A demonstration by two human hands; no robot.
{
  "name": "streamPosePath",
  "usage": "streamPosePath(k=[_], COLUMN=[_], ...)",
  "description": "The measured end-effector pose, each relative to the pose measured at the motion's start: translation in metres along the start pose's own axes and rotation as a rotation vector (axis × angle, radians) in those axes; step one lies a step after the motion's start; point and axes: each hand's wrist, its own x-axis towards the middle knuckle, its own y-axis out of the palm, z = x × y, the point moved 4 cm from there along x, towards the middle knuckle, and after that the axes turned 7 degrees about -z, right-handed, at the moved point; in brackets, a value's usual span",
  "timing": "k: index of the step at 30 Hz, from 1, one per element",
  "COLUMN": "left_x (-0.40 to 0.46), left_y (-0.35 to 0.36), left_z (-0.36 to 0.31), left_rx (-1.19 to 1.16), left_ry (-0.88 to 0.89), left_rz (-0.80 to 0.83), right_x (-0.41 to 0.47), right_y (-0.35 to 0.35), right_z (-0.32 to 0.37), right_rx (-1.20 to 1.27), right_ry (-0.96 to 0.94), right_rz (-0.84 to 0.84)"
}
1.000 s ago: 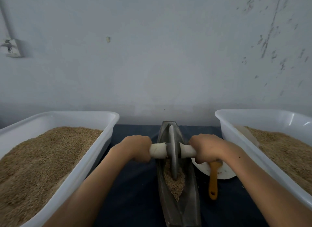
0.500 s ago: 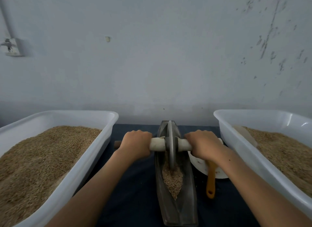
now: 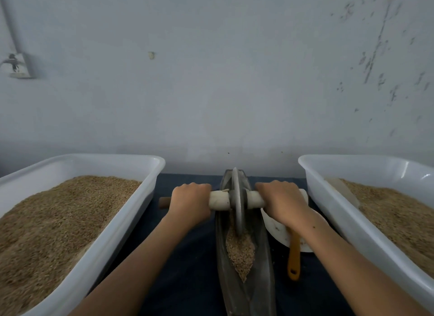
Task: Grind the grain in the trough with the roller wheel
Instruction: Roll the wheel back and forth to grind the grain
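Seen from the head camera, a person's left hand (image 3: 190, 204) and right hand (image 3: 280, 204) each curl tightly around the pale wooden axle handle (image 3: 219, 199) on either side of a grey metal roller wheel (image 3: 237, 201), which stands upright in a narrow, boat-shaped grey metal trough (image 3: 260, 280) on a dark blue cloth (image 3: 185, 268). The wheel's lower edge sits in a pile of tan grain (image 3: 240, 252) lying in the trough's middle and near part. Two white plastic tubs of grain flank the trough, left (image 3: 112, 233) and right (image 3: 328, 207), and a white dish (image 3: 277, 228) with a yellow-handled utensil (image 3: 294, 257) lies under the right wrist.
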Motion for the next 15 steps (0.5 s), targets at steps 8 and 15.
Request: streamPosePath(k=[8, 15], left_x=[0.0015, 0.0003], left_y=[-0.0001, -0.0004], left_z=[-0.001, -0.0007], left_rx=[0.035, 0.037], left_ry=[0.11, 0.074], left_rz=[0.23, 0.238], right_x=[-0.0063, -0.0056], right_y=[0.0014, 0.0025], right_z=[-0.0047, -0.0041], right_rx=[0.056, 0.058], right_ry=[-0.052, -0.033], right_rz=[0.271, 0.308])
